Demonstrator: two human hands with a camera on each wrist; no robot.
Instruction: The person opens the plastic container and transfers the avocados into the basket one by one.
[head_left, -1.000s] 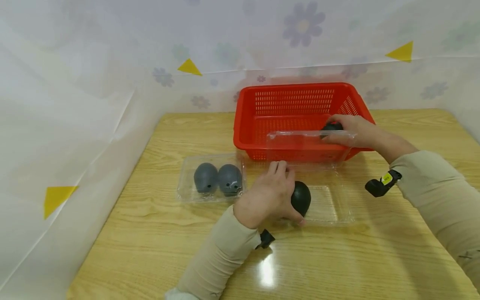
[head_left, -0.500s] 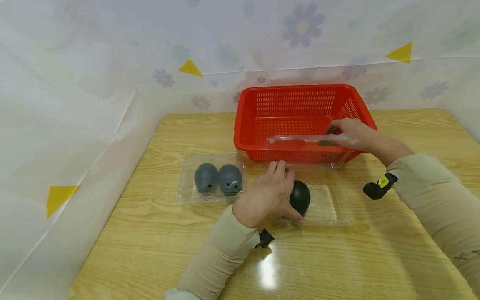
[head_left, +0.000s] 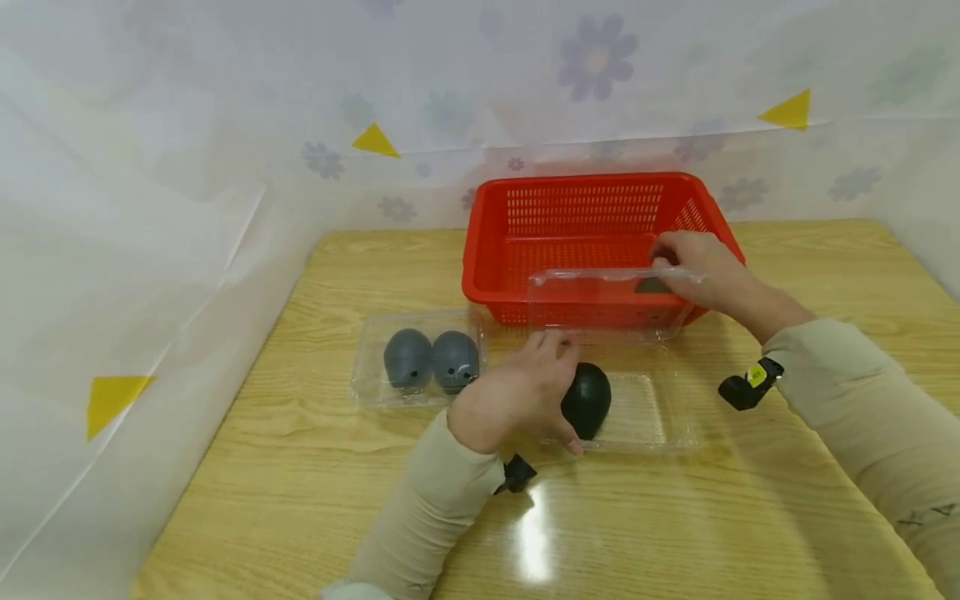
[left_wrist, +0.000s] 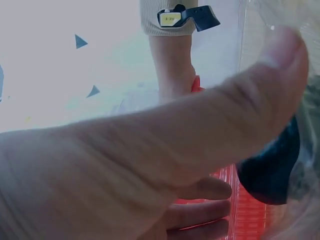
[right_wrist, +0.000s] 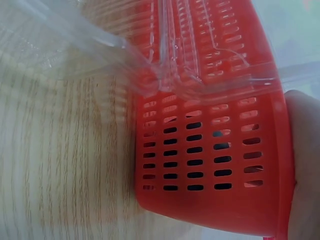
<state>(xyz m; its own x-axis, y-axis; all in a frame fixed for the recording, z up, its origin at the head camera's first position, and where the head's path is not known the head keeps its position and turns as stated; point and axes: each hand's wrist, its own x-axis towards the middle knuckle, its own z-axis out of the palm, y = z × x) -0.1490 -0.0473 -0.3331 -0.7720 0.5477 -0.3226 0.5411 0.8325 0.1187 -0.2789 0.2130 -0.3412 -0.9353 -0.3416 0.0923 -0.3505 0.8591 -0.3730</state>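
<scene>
A clear plastic box (head_left: 651,437) sits at the middle of the table with its clear lid (head_left: 570,308) raised. A black egg-shaped object (head_left: 587,402) lies in its left part. My left hand (head_left: 521,387) grips the box's left end, fingers at the back edge and thumb at the front rim, beside the black object. Behind the lid, my right hand (head_left: 701,267) reaches into the red basket (head_left: 487,242), fingers curled at a second dark object (head_left: 652,285), mostly hidden by the hand. Dark patches show through the basket's slots in the right wrist view.
Left of my left hand stands another clear plastic box (head_left: 367,379) with two grey egg-shaped objects (head_left: 408,358) that bear small holes. White flowered sheeting rises behind the table (head_left: 300,500) and along its left side.
My right hand and the dark object have come slightly lower and nearer the raised lid. The left thumb has slid a little left, away from the black object. The whole view has shifted slightly.
</scene>
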